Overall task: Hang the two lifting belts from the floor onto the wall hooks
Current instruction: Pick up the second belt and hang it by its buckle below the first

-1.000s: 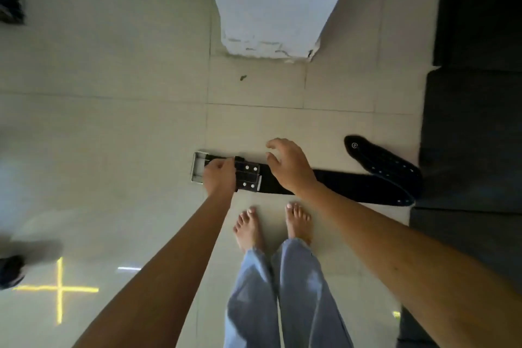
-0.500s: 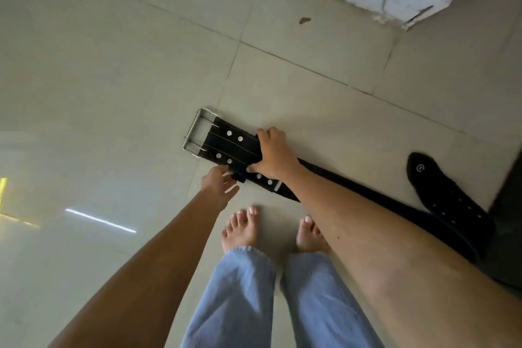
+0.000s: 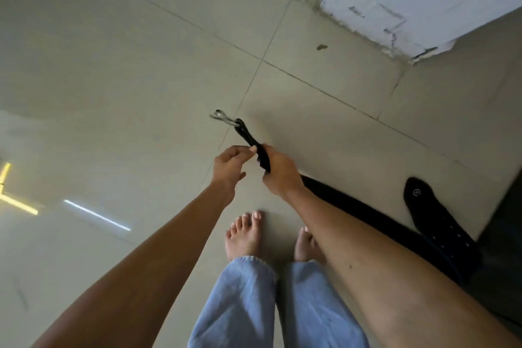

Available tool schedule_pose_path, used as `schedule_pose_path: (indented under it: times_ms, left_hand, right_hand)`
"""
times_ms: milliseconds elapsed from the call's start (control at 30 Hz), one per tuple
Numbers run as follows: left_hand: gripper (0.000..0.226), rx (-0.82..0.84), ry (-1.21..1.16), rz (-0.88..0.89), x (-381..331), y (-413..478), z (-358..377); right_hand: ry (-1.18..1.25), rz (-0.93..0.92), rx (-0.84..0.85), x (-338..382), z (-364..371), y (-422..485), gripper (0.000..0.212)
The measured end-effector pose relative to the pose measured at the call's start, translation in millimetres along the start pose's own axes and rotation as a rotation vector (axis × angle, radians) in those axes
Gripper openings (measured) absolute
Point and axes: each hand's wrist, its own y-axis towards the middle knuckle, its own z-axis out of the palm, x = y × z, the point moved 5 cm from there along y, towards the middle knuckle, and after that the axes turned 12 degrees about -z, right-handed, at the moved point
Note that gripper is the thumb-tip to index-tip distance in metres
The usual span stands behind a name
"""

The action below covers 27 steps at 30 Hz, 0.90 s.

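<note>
Black leather sits clamped in the right hand point(image 3: 279, 175), whose fist is wrapped around the lifting belt point(image 3: 353, 206) a short way behind its buckle point(image 3: 223, 119). The left hand point(image 3: 230, 165) pinches the same stretch with fingertips only, just beside the right, its other fingers loose. Ahead of the grip, the buckle end juts out edge-on and holds its line without drooping, so the strap looks stiff and fairly heavy; behind the grip it runs past the right forearm down to the tiled floor point(image 3: 127, 65), where the tapered, punched tail point(image 3: 435, 217) lies flat near a dark mat point(image 3: 505, 220). A hold close to the metal frame seems wise, since the frame is probably what goes over a hook, while the trailing length may swing and drag. Bare feet point(image 3: 245, 234) stand just below the hands, near the dragging part. A white pillar base point(image 3: 409, 0) with chipped edges stands ahead to the right; open tile spreads left. No hooks are in view, and only one belt can be made out.
</note>
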Motion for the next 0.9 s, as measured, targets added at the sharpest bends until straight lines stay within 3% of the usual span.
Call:
schedule_pose_path:
  times_ms: [100, 200, 267, 400, 600, 700, 900]
  left_hand:
    - [0.014, -0.057, -0.073, 0.003, -13.7, -24.9, -5.7]
    - [0.045, -0.110, -0.165, -0.018, -25.2, -60.3, -9.3]
    - [0.059, -0.008, -0.208, -0.077, -30.7, -91.3, -5.2]
    - [0.050, 0.183, -0.203, -0.067, -51.6, -175.8, 9.9]
    - [0.029, 0.269, -0.065, 0.195, -127.0, -371.0, 19.3]
    - [0.033, 0.278, -0.007, 0.317, -160.3, -468.3, 18.2]
    - [0.034, 0.142, 0.049, 0.621, -188.3, -643.5, 19.0]
  right_hand:
    - [0.182, 0.099, 0.002, 19.8, -34.4, -14.9, 0.033]
    - [0.394, 0.150, 0.028, 47.8, -69.4, -40.2, 0.033]
    - [0.573, 0.172, 0.024, 70.3, -97.0, -65.0, 0.029]
    - [0.821, 0.216, -0.043, 125.8, -154.8, -121.8, 0.021]
    - [0.939, 0.155, -0.176, 259.1, -272.3, -216.8, 0.022]
    - [0.923, 0.083, -0.235, 327.2, -330.0, -263.4, 0.025]
    - [0.904, -0.080, -0.374, 442.6, -423.4, -356.2, 0.027]
